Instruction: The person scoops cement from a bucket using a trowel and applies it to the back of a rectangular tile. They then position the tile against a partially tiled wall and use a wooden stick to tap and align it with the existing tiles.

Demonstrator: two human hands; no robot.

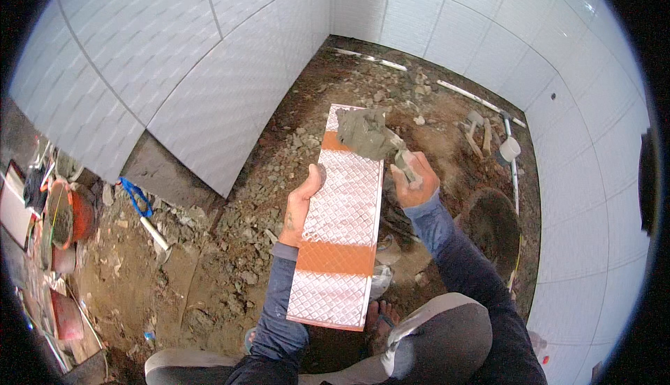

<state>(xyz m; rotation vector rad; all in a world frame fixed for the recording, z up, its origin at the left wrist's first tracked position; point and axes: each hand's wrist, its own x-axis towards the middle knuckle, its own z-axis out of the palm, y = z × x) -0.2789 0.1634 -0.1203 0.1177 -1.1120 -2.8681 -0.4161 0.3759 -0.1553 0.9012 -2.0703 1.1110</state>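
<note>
A long narrow tile (340,200) lies tilted in front of me with its ridged, whitish back up and two orange-brown bands across it. My left hand (301,202) is closed on its left edge, thumb on top; the fingers beneath are hidden. A trowel (406,164), coated with mortar, is gripped by its handle in my right hand (421,181). Its blade is over the far end of the tile, buried in a lump of wet grey mortar (363,132). Whether the blade itself touches the tile I cannot tell.
Rubble and soil (230,259) cover the ground. Light tiled walls (265,50) enclose the far side and right. A dark round tub (492,221) stands beside my right forearm. White pipes (474,97) run along the right wall. An orange bucket (82,214) and a blue strap (136,196) are at left.
</note>
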